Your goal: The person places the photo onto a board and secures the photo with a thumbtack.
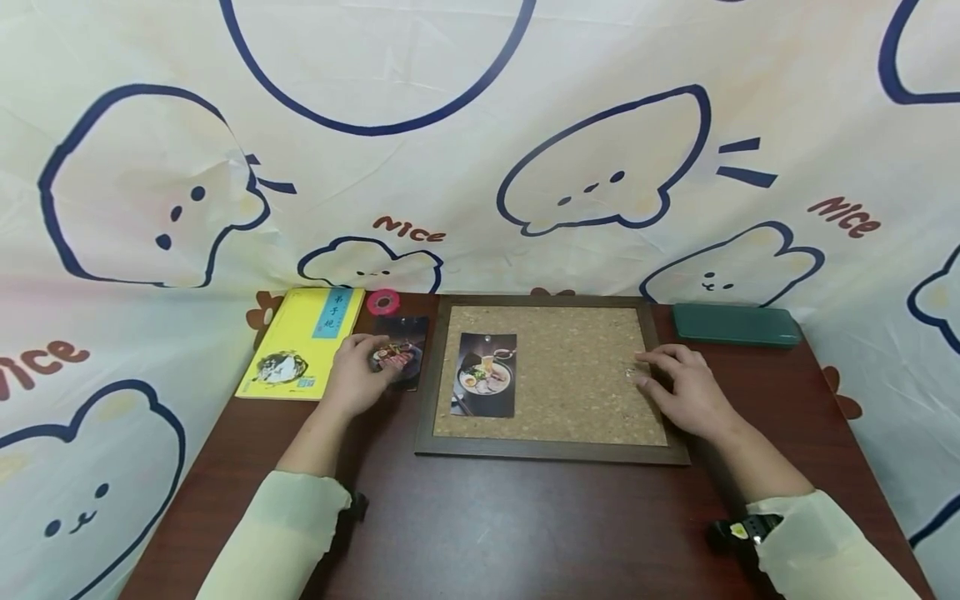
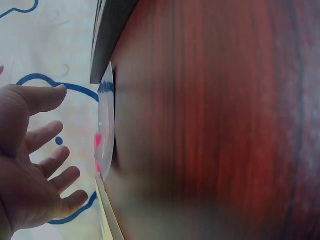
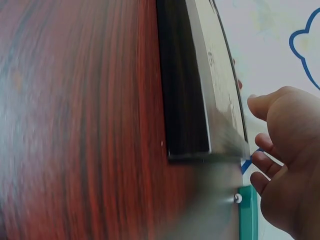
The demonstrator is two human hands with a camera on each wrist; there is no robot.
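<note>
A framed cork board (image 1: 577,375) lies on the table, with a photo of a noodle bowl (image 1: 486,379) on its left part and a small pin at that photo's top edge. My left hand (image 1: 360,375) hovers over a second dark food photo (image 1: 408,333) between the board and a yellow book (image 1: 300,350). In the left wrist view that photo (image 2: 106,130) bows up a little from the table, and the left fingers (image 2: 52,135) are spread. My right hand (image 1: 686,392) is over the board's right edge, fingertips beside small clear pins (image 1: 630,373) on the cork, fingers loosely bent.
A pink round roll (image 1: 383,302) sits behind the second photo, near the book's top corner. At the back right lies a green case (image 1: 737,324). A printed cloth (image 1: 465,183) hangs behind the brown table (image 1: 510,525).
</note>
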